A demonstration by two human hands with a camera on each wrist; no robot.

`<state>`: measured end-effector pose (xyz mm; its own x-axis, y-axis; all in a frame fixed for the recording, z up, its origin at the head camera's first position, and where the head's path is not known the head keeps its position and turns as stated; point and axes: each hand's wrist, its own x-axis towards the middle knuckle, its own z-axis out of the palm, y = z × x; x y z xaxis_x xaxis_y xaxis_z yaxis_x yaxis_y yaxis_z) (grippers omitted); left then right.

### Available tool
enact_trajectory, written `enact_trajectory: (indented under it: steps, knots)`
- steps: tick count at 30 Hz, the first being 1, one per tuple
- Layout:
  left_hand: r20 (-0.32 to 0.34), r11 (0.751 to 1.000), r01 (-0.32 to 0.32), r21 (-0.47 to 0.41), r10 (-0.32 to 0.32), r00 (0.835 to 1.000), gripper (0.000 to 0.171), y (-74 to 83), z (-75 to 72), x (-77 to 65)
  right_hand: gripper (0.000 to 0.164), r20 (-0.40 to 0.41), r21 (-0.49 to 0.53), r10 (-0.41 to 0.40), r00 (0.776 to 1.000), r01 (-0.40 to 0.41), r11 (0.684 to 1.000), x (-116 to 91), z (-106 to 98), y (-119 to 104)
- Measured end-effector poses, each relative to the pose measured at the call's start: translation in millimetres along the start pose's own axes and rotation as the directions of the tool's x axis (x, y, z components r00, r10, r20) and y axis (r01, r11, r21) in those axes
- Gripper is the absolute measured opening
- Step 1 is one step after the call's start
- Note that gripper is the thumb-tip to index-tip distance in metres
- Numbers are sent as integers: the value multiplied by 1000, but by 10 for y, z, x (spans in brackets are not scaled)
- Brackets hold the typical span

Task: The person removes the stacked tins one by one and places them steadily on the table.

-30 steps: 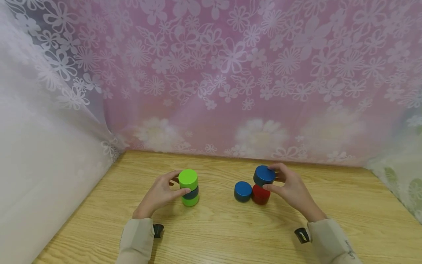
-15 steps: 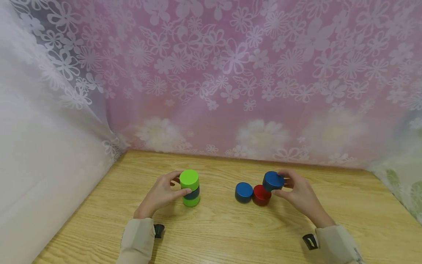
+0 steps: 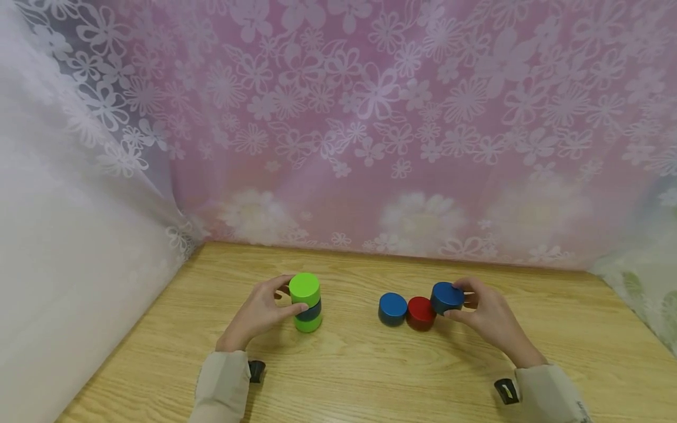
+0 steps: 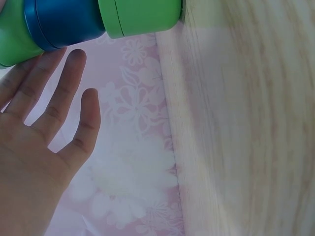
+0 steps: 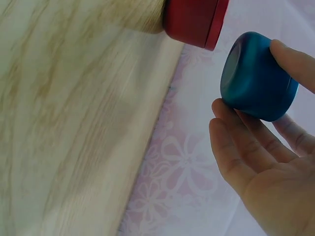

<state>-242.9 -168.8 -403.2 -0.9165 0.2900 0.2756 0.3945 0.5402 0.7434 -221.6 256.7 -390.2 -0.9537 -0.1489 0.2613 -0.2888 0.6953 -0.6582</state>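
Observation:
Three round tins stand in a stack on the left: a green tin (image 3: 305, 287) on top, a dark blue one (image 3: 312, 311) in the middle, another green one (image 3: 309, 324) below. My left hand (image 3: 256, 311) holds this stack from its left side, thumb in front and fingers behind. Between thumb and fingertips my right hand (image 3: 489, 317) grips a blue tin (image 3: 446, 296). In the right wrist view that blue tin (image 5: 258, 76) is raised off the table, bottom visible, apart from the red tin (image 5: 194, 22). In the head view it slightly overlaps the red tin's right edge.
A second blue tin (image 3: 392, 309) sits on the wooden table (image 3: 349, 376), close against the red tin's left side. Pink flowered cloth (image 3: 338, 147) hangs behind the table's back edge, and a white cloth (image 3: 79, 235) hangs on the left.
My right hand has carried the blue tin rightward and down, from above the red tin to its right side. My left hand stays at the stack.

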Motion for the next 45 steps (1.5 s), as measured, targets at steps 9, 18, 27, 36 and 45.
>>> enact_trajectory:
  steps: [9, 18, 27, 36, 45]
  knots:
    - [3, 1000, -5, -2, 5, 1000, 57, -5, 16, -3, 53, 9, -26, -1, 1000, 1, 1000, -20, -30, 105]
    - [-3, 1000, 11, 5, -11, 1000, 57, -13, 19, -4, 49, 49, -50, 27, 998, -24, 998, -23, -45, 181]
    - [5, 1000, 20, 0, -20, 1000, 58, -5, 13, 4, 46, 145, -76, 57, 988, -46, 996, -5, -20, 304]
    - [1, 1000, 9, 5, -9, 1000, 58, -2, 5, 5, 43, 165, -77, 36, 986, -24, 997, 11, -2, 280]
    - [4, 1000, 9, -3, -9, 1000, 59, 0, 8, -1, 39, 181, -63, 49, 982, -38, 997, 1, -25, 233]
